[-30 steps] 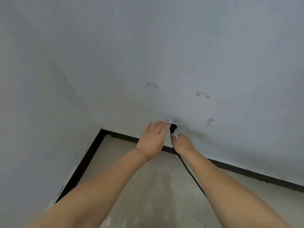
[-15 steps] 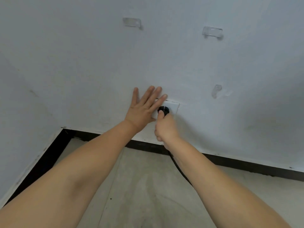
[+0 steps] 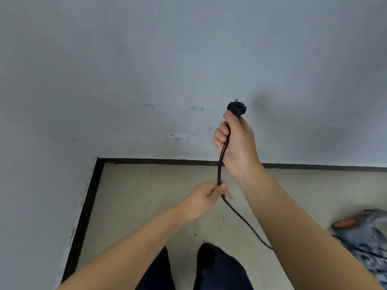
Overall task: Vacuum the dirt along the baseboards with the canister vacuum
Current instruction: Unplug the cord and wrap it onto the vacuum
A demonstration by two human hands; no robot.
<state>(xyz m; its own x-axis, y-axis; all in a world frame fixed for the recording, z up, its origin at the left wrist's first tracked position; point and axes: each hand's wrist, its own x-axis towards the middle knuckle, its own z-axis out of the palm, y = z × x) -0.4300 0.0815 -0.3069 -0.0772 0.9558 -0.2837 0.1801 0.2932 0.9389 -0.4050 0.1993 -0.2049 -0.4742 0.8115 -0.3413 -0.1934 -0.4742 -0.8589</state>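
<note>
The right hand [image 3: 236, 143] is raised in front of the grey wall [image 3: 188, 59], its fingers [image 3: 219, 135] curled tightly round the black power cord [image 3: 222, 155] just below the plug [image 3: 236, 108]. The plug sticks up out of the top of the fist, free of the wall and well apart from the white wall socket [image 3: 178, 139], which sits low on the wall to the left of the hand, a little above the baseboard.

From the fist the cord hangs down to the left hand [image 3: 206, 196], which is lower and nearer. Here the thumb and fingers pinch the cord lightly between them. Below that hand the cord slants down and to the right across the floor [image 3: 129, 201] and passes out of sight behind the right forearm.

The black baseboard [image 3: 159, 161] runs along the foot of the far wall and turns at the corner on the left, coming nearer along the side wall. A few small dark specks lie on the pale floor between the far baseboard and the person's dark trouser legs [image 3: 217, 268] at the bottom edge.

At the right edge, on the floor, lies a blurred grey-blue object with an orange-red patch [image 3: 364, 231]; it may be the canister vacuum, though the blur is too strong to say so for certain.
</note>
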